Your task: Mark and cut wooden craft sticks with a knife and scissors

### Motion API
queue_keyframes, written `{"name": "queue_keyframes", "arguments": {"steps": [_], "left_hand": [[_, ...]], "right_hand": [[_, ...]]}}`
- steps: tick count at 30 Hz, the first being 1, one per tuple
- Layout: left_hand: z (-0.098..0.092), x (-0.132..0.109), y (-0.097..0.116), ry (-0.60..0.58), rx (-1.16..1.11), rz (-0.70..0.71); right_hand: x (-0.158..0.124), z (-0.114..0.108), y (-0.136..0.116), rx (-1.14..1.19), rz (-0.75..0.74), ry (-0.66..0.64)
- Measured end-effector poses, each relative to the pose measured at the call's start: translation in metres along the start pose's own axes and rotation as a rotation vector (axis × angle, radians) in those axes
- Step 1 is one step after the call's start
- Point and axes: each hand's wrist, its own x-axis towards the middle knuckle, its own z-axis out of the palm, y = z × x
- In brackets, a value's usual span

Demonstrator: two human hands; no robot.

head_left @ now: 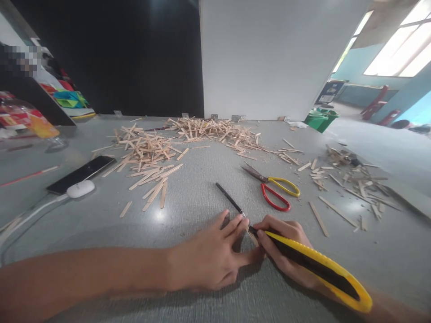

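Near five o'clock from the view's centre, the hands meet over the grey tabletop (198,184); directions below run from that meeting point. The right hand (294,231) has its grip wrapped around a yellow-and-black cutter (313,264), whose handle slants toward four o'clock. The left hand (212,258) lies palm-down, fingers spread; a wooden stick (254,240) shows between its fingers and thumb, near the cutter's front end, though I cannot tell whether the left grip is pinching it. A slim black pen (230,198) extends toward eleven o'clock from the left fingertips. Red-and-yellow-handled scissors (264,178) lie at one o'clock, heaped sticks (144,148) at ten and eleven, scattered scraps (362,184) at two, and a dark phone (79,175) between nine and ten, beside a white mouse-shaped thing (81,189).
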Motion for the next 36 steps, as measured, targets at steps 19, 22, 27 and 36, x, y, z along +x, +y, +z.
{"name": "queue_keyframes", "arguments": {"steps": [19,22,27,36], "left_hand": [[-0.006,0.001,0.002,-0.011,-0.069,-0.052],[-0.008,0.001,0.002,-0.016,-0.105,-0.039],[-0.01,0.002,0.001,-0.047,-0.12,-0.038],[-0.009,0.002,0.003,-0.013,-0.112,-0.053]], "right_hand": [[-0.001,0.003,-0.001,-0.048,0.017,-0.017],[-0.002,0.005,0.0,-0.047,-0.004,-0.022],[-0.004,0.005,0.001,-0.035,-0.002,-0.026],[-0.007,0.006,0.003,-0.044,-0.053,-0.033]]}}
